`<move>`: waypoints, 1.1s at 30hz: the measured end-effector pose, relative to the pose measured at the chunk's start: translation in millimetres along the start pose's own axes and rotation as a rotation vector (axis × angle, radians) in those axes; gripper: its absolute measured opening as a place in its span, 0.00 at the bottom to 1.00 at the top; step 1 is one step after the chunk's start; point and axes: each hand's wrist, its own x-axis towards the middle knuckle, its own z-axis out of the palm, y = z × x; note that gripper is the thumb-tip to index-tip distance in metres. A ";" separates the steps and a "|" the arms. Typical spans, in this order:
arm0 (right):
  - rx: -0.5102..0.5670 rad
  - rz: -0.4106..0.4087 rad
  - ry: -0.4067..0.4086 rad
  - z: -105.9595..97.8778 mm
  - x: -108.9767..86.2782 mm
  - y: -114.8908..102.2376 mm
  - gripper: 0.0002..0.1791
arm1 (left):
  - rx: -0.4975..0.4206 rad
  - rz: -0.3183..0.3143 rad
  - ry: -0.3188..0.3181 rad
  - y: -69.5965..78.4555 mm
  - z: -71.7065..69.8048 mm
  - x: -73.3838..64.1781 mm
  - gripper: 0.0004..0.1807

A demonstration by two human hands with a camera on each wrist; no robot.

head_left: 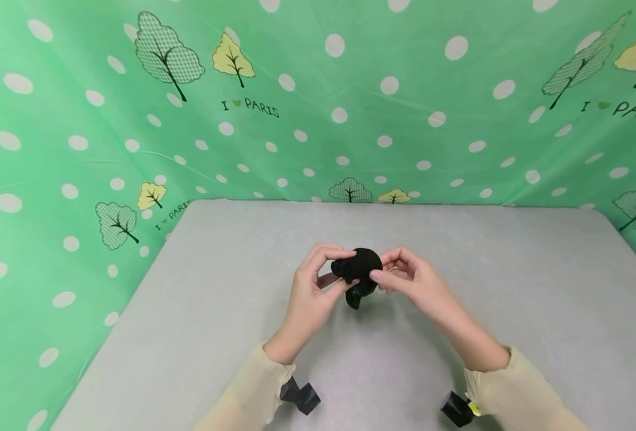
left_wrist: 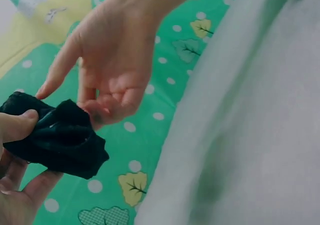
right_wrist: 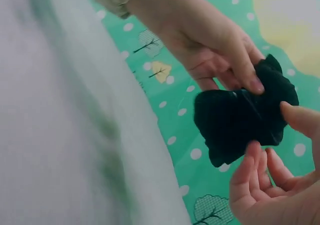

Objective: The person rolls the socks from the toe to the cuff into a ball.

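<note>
A crumpled bundle of soft black cloth (head_left: 366, 263) is held up between both hands over the grey table. It is rounded on top, with a loose flap hanging below. My left hand (head_left: 309, 293) grips its left side, thumb on the near face and fingers over the top and behind. My right hand (head_left: 411, 278) pinches the right edge with thumb and fingertips. In the left wrist view, folds run across the cloth (left_wrist: 60, 140) beside the left thumb. The right wrist view shows the right thumb and fingertips on opposite edges of the cloth (right_wrist: 240, 120).
The grey tabletop (head_left: 215, 287) stretches out around both hands. Behind it and at the sides hangs a green polka-dot curtain (head_left: 296, 161) with printed trees. Small black devices (head_left: 308, 399) sit by each cream sleeve (head_left: 253, 389) at the wrists.
</note>
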 end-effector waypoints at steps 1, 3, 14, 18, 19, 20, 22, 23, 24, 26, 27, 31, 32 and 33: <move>-0.019 -0.003 0.008 0.8 -0.2 0.3 0.16 | -0.010 -0.004 0.004 -0.6 0.3 0.3 0.18; -0.034 -0.013 0.024 1.6 0.2 1.1 0.15 | -0.021 -0.010 0.005 -1.5 1.4 0.5 0.18; 0.685 0.135 -0.260 -11.3 7.5 8.4 0.14 | -0.216 -0.053 0.080 -5.1 -8.8 3.7 0.19; 0.884 0.112 -0.470 -17.2 9.2 10.7 0.19 | -0.366 -0.154 0.089 -3.7 -11.7 4.9 0.21; 0.897 0.099 -0.491 -18.4 9.2 10.7 0.20 | -0.423 -0.184 0.091 -3.3 -11.5 5.0 0.23; 0.900 0.087 -0.498 -19.4 9.3 10.6 0.20 | -0.482 -0.211 0.091 -2.9 -11.5 4.9 0.24; 0.870 0.070 -0.474 -20.4 9.9 9.8 0.20 | -0.580 -0.250 0.087 -1.7 -12.1 4.3 0.28; 0.840 0.064 -0.450 -20.4 10.1 9.3 0.20 | -0.623 -0.259 0.080 -1.6 -12.6 3.7 0.29; 0.811 0.065 -0.418 -20.6 10.2 9.2 0.19 | -0.648 -0.264 0.069 -1.1 -13.2 2.9 0.29; 0.756 0.071 -0.358 -20.4 11.2 9.9 0.19 | -0.678 -0.261 0.031 -0.4 -15.0 0.6 0.29; 0.724 0.071 -0.330 -19.1 12.2 10.2 0.18 | -0.686 -0.260 0.008 -0.1 -16.0 -0.7 0.28; 0.598 0.074 -0.276 -8.5 16.7 12.2 0.13 | -0.696 -0.221 -0.089 -1.3 -20.9 -2.7 0.17; 0.580 0.087 -0.281 -5.5 17.6 13.0 0.12 | -0.689 -0.206 -0.107 -1.6 -22.3 -2.1 0.16; 0.570 0.103 -0.297 -3.1 18.1 13.7 0.10 | -0.680 -0.186 -0.127 -2.5 -23.7 -1.1 0.15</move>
